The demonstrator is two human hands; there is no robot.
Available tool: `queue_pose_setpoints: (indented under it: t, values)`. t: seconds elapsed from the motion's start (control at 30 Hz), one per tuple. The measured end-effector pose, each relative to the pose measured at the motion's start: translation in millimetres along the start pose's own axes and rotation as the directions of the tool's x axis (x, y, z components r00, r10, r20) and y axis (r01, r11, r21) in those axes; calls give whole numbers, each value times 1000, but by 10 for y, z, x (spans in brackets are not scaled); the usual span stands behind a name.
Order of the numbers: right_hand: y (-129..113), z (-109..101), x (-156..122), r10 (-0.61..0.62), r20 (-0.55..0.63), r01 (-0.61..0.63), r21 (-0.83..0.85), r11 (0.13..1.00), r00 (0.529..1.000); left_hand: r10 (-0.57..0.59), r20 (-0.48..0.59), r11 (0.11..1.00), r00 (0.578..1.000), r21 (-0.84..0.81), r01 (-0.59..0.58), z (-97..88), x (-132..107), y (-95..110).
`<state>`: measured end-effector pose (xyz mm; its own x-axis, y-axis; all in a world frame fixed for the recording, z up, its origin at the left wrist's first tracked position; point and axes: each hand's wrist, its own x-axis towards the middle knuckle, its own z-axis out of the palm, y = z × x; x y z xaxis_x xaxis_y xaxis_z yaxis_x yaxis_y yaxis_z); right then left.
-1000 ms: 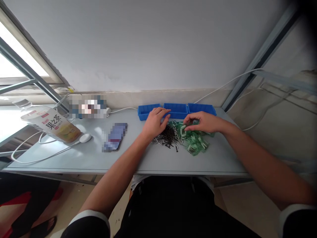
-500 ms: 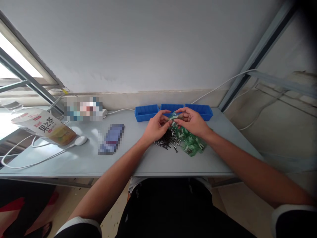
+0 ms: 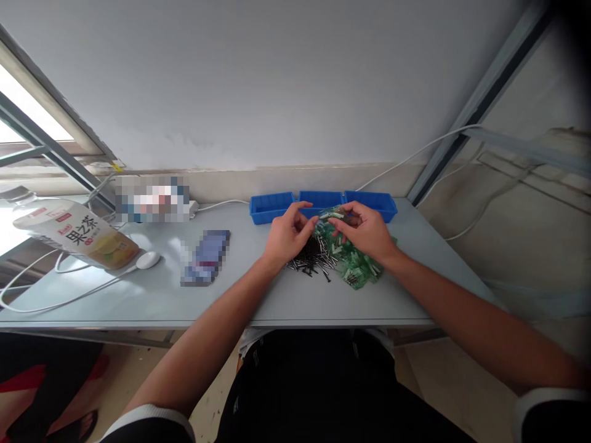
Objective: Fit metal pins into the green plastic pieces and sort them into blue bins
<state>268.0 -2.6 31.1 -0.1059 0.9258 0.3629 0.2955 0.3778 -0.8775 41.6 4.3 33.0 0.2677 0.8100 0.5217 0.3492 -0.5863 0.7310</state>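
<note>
A small green see-through plastic packet (image 3: pixel 329 215) with pale pieces inside is up between my two hands. My right hand (image 3: pixel 369 229) pinches it between thumb and fingers. At its left edge is the thumb tip of my left hand (image 3: pixel 287 239), whose index finger stands apart above; its other fingers are curled and partly hidden. Below the hands lies a heap of dark screws (image 3: pixel 318 257), points and heads in all directions. To its right, under my right hand, more green packets (image 3: pixel 357 267) lie piled, with pale pieces and screws showing through.
Three blue bins (image 3: pixel 272 218) stand in a row against the wall. At left are a tilted drink bottle (image 3: pixel 80 234), a white cable (image 3: pixel 148 259), a blurred flat item (image 3: pixel 206 258) and a blurred box (image 3: pixel 154 200). The grey table (image 3: pixel 221 307) ends near my body.
My hands have drawn slightly apart, and the left index finger has lifted away from the packet. More of the packet shows between them. The view has shifted slightly.
</note>
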Motion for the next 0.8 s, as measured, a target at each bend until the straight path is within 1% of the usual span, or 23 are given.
queue_pose_setpoints:
  t: [0.03, 0.1, 0.13, 0.2, 0.27, 0.37, 0.4, 0.43, 0.53, 0.57, 0.6, 0.7, 0.73, 0.8]
  values:
    - [0, 0, -15, -24, -18, 23, -57, 998, 1000, -21, 15, 1000, 1000, -15, 21, 2, -10, 6]
    - [-1, -8, -39, -123, -6, 120, -173, 977, 992, -29, 82, 995, 996, -90, 36, 16, -31, 22]
    - [-4, -16, -45, -183, 19, 182, -222, 958, 983, -17, 112, 991, 994, -129, 32, 28, -40, 30]
    - [-18, -35, -49, -273, 86, 286, -287, 914, 958, -3, 127, 986, 992, -162, 24, 58, -50, 37]
    - [-44, -54, -46, -311, 161, 347, -306, 887, 937, -17, 83, 987, 996, -158, 30, 86, -47, 23]
    - [-73, -59, -56, -334, 238, 388, -242, 889, 912, -55, -20, 986, 998, -159, 51, 108, -26, -48]
    - [-72, -52, -63, -329, 237, 379, -210, 901, 914, -64, -42, 984, 997, -168, 56, 112, -18, -80]
    - [-62, -40, -71, -313, 212, 350, -173, 920, 926, -69, -51, 981, 996, -183, 59, 116, -11, -112]
    - [0, 8, -81, -186, 47, 187, -13, 982, 981, -70, -30, 963, 997, -262, 59, 129, 3, -184]
    - [23, 21, -78, -137, 7, 136, 54, 989, 991, -62, -10, 959, 998, -279, 56, 132, 5, -193]
    - [40, 30, -72, -96, 3, 95, 110, 989, 995, -49, 14, 959, 999, -278, 51, 133, 6, -193]
    - [48, 32, -50, -2, 105, -19, 192, 981, 994, 11, 71, 985, 997, -173, 1, 122, 7, -147]
    - [38, 29, -45, 19, 125, -44, 201, 979, 992, 42, 71, 992, 997, -123, -33, 115, 7, -124]
    - [9, 26, -42, 44, 110, -67, 212, 975, 993, 114, 45, 993, 993, -31, -112, 101, 3, -78]
